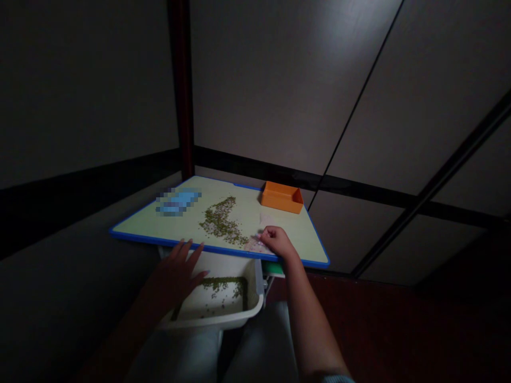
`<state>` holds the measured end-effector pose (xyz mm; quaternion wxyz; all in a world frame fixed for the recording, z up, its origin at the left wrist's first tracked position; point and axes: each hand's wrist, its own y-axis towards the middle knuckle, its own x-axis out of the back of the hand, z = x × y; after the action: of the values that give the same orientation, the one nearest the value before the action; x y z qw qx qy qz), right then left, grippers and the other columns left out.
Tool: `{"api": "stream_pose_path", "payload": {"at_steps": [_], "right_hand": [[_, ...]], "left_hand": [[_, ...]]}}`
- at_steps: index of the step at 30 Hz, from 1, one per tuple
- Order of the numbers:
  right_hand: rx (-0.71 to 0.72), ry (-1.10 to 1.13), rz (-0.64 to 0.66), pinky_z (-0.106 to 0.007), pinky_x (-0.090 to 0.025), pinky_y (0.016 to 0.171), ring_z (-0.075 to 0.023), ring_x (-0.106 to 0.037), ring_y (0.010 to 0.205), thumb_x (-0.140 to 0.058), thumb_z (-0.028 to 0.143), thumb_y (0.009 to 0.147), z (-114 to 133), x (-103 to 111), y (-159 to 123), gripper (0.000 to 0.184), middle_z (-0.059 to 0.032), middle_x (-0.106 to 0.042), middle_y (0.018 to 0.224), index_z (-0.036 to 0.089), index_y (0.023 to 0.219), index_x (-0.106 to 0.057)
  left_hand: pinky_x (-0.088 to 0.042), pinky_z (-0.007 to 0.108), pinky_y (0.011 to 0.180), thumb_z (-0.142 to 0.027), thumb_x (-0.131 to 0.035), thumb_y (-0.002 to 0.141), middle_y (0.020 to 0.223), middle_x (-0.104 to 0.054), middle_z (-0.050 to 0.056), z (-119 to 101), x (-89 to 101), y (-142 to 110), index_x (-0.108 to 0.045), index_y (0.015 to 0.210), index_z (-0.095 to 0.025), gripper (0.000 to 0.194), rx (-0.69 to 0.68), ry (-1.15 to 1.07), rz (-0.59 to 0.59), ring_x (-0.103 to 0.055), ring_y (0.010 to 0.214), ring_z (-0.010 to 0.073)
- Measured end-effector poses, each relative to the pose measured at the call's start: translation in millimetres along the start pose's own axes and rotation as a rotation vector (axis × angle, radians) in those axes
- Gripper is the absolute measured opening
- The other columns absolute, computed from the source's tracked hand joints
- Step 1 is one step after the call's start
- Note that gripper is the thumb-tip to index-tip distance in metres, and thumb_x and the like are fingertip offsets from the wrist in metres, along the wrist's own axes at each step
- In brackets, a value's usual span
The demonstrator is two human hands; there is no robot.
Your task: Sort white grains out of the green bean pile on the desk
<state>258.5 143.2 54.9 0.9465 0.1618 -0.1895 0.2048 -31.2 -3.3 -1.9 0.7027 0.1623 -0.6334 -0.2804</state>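
Note:
My left hand (183, 268) is open, its fingers spread, above the white bin (257, 292) and close to the table's near edge. My right hand (276, 240) rests on the pale tabletop (247, 207), fingers curled together; whatever they may hold is hidden or too small to name. Beside its fingertips lies a pinkish patch of fine bits (255, 244). Just left of that spreads a loose heap of small greenish grains or seeds (219, 223). More green grains (225, 284) lie inside the bin, which sits on my lap below the table edge.
An orange open box (281, 198) stands at the table's back right. Toward the back left lies a blurred-out blue item (179, 201). A blue rim (223, 248) borders the tabletop. Panelled walls (259, 90) rise behind and to the left; a dark red floor (359, 319) shows at right.

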Motion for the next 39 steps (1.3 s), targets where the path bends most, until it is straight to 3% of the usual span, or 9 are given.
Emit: {"api": "stream_pose_path", "payload": {"at_steps": [7,17,24,33,39], "right_hand": [[0.009,0.009,0.006,-0.022,-0.027,0.048,-0.0084,-0.037,0.049,-0.064,0.051,0.07,-2,0,0,0.036,0.0057,-0.045,0.052,0.02,0.06,-0.05],[0.02,0.02,-0.015,-0.021,-0.028,0.048,-0.0087,-0.038,0.05,-0.064,0.048,0.072,-1,0,0,0.034,0.0051,-0.047,0.052,0.02,0.06,-0.048],[-0.006,-0.018,-0.045,-0.022,-0.03,0.048,-0.0096,-0.04,0.049,-0.06,0.046,0.075,-4,-1,2,0.031,0.0048,-0.048,0.052,0.021,0.061,-0.047],[-0.014,-0.119,-0.185,-0.022,-0.028,0.049,-0.0107,-0.041,0.051,-0.057,0.047,0.078,-14,-2,7,0.032,0.004,-0.05,0.055,0.021,0.062,-0.047],[0.019,-0.089,-0.14,-0.021,-0.029,0.05,-0.0104,-0.041,0.052,-0.058,0.047,0.078,-9,-2,5,0.032,0.0042,-0.05,0.055,0.021,0.062,-0.048]], "left_hand": [[-0.049,0.052,0.098,-0.05,-0.051,0.085,0.137,-0.056,0.025,-1,0.5,1,-0.055,0.131,-0.013,0.06,0.004,-0.008,-0.001,-0.051,0.13,0.0401],[-0.049,0.053,0.097,-0.059,-0.039,0.088,0.138,-0.056,0.023,0,-1.0,-1,-0.055,0.131,-0.015,0.063,0.037,-0.062,0.002,-0.05,0.131,0.0388],[-0.048,0.053,0.101,-0.054,-0.046,0.087,0.137,-0.057,0.021,-1,2.3,1,-0.056,0.13,-0.016,0.059,0.045,-0.095,-0.003,-0.051,0.131,0.0368],[-0.047,0.053,0.102,-0.049,-0.052,0.084,0.138,-0.056,0.022,-3,5.5,3,-0.056,0.13,-0.015,0.057,0.059,-0.079,0.038,-0.05,0.132,0.0378],[-0.046,0.053,0.102,-0.051,-0.049,0.086,0.138,-0.055,0.024,-3,5.9,2,-0.056,0.131,-0.013,0.059,0.037,-0.073,0.023,-0.049,0.133,0.0386]]}}
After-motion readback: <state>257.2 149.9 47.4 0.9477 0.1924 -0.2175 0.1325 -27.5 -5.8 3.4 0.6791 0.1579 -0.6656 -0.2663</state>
